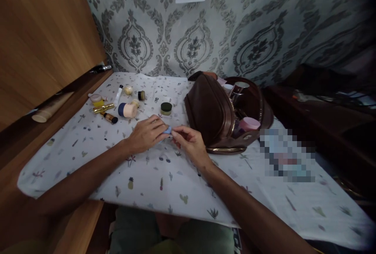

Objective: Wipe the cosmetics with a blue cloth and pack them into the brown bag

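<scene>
My left hand (149, 133) is closed around a small blue object (167, 130), most of it hidden by the fingers. From the other side, the thumb and fingertips of my right hand (189, 140) pinch its end. What kind of thing it is cannot be made out. Just beyond my hands stands a low round jar with a dark green lid (166, 108). To the right of my right hand, a brown leather bag (210, 109) lies unzipped, with a pink-lidded container (249, 124) and other items showing in its opening.
Several cosmetics lie at the left on the patterned cloth (117, 183): a navy-and-peach container (127, 110), a gold tube (103, 108), a brown bottle with black cap (110, 118), a white tube (118, 95). A beige tube (53, 107) rests on the wooden ledge. A pixelated patch covers something at right.
</scene>
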`<action>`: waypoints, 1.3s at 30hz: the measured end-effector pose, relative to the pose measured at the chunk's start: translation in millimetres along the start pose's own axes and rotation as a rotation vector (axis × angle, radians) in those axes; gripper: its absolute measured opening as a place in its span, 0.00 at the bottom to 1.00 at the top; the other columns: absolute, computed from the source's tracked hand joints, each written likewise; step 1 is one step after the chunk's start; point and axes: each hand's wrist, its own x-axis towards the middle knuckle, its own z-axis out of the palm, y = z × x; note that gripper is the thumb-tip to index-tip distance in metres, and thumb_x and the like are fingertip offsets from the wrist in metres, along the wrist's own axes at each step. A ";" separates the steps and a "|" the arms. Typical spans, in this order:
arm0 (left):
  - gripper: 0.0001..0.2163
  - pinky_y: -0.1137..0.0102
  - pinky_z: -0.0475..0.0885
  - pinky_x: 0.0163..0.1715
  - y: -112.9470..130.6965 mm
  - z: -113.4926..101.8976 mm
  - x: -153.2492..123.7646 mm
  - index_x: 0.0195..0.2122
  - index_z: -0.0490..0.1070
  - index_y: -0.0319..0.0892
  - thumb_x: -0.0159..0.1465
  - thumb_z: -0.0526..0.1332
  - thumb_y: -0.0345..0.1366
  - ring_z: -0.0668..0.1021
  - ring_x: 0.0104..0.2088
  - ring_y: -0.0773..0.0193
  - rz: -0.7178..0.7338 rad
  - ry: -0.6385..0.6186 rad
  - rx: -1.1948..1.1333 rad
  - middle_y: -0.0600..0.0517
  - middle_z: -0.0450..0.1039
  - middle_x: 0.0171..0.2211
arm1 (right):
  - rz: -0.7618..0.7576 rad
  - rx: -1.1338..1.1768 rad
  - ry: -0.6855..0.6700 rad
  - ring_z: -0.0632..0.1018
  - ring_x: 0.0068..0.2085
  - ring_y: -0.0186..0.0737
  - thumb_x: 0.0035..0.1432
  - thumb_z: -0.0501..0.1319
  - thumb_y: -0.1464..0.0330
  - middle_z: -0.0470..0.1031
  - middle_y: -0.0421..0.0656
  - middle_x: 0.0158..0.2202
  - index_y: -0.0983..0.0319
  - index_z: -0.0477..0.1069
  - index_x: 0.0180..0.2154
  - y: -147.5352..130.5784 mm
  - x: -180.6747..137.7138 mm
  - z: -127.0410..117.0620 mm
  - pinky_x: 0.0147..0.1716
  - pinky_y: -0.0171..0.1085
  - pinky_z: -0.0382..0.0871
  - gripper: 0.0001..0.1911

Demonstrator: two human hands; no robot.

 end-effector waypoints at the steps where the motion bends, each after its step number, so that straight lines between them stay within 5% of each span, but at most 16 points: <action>1: 0.16 0.64 0.70 0.43 0.8 0.3 0.3 0.43 0.74 0.39 0.74 0.50 0.42 0.73 0.42 0.57 0.012 -0.024 -0.018 0.47 0.77 0.37 | -0.004 -0.002 0.007 0.73 0.24 0.35 0.50 0.69 0.52 0.73 0.39 0.23 0.61 0.76 0.33 0.4 0.0 0.1 0.22 0.34 0.67 0.18; 14: 0.24 0.69 0.62 0.31 -39.9 -4.4 -5.7 0.27 0.66 0.41 0.73 0.45 0.51 0.72 0.31 0.61 -0.225 -0.309 -0.232 0.50 0.68 0.27 | -0.080 0.006 0.132 0.76 0.29 0.36 0.51 0.70 0.57 0.77 0.40 0.27 0.61 0.76 0.34 2.6 1.7 -1.0 0.28 0.35 0.71 0.15; 21: 0.25 0.69 0.59 0.31 -32.7 0.1 -3.8 0.24 0.63 0.41 0.72 0.44 0.52 0.68 0.28 0.63 -0.336 -0.255 -0.299 0.53 0.64 0.24 | -0.051 0.146 0.169 0.75 0.30 0.36 0.47 0.72 0.58 0.75 0.38 0.29 0.59 0.75 0.39 1.3 2.9 0.6 0.29 0.35 0.71 0.18; 28: 0.21 0.70 0.59 0.30 -18.0 -3.2 1.7 0.24 0.58 0.42 0.71 0.47 0.49 0.66 0.26 0.66 -0.358 -0.160 -0.408 0.55 0.60 0.23 | 0.143 0.293 0.097 0.76 0.29 0.36 0.42 0.75 0.56 0.76 0.39 0.29 0.60 0.75 0.38 0.2 2.0 4.8 0.29 0.35 0.70 0.23; 33: 0.19 0.72 0.59 0.27 -25.3 -15.4 3.0 0.26 0.62 0.41 0.68 0.53 0.49 0.66 0.24 0.68 -0.395 -0.309 -0.665 0.57 0.59 0.22 | 0.088 0.331 0.155 0.74 0.28 0.33 0.43 0.75 0.58 0.74 0.37 0.29 0.59 0.76 0.37 -4.7 2.2 2.0 0.32 0.36 0.70 0.20; 39: 0.16 0.74 0.62 0.27 -32.0 -23.5 3.2 0.40 0.70 0.39 0.62 0.62 0.49 0.69 0.29 0.67 -0.514 -0.516 -1.031 0.54 0.66 0.30 | 0.024 0.391 0.189 0.71 0.29 0.31 0.44 0.75 0.59 0.73 0.36 0.30 0.58 0.77 0.37 -8.8 3.0 0.6 0.34 0.34 0.69 0.18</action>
